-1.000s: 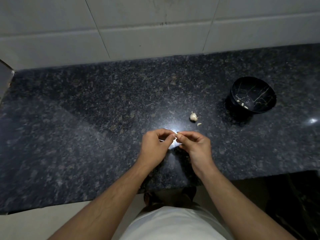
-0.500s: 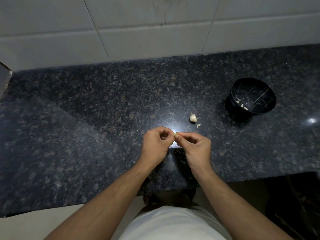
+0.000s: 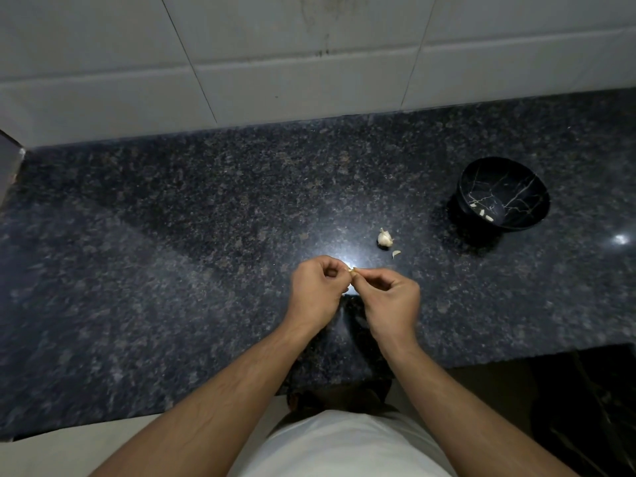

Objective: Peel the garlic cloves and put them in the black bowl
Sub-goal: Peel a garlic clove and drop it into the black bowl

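Since a second ago our hands have barely shifted; they stay pressed together over the counter, and our fingertips have curled tighter around the clove. Nearest us, our white shirt [image 3: 347, 445] fills the bottom edge, with both bare forearms reaching forward over the dark speckled countertop [image 3: 172, 270]. Our left hand [image 3: 315, 290] and right hand [image 3: 392, 301] meet at the fingertips, both with fingers curled in, pinching a small garlic clove [image 3: 352, 269] between them; only a pale sliver of it shows. Just beyond the hands, to the right, a partial garlic bulb [image 3: 384, 238] sits on the counter with a loose clove [image 3: 396, 253] just beside it. Farther right stands the black bowl [image 3: 516, 187], veined in white, with a few peeled cloves [image 3: 481, 212] lying inside. Behind everything rises the white tiled wall [image 3: 309, 63].
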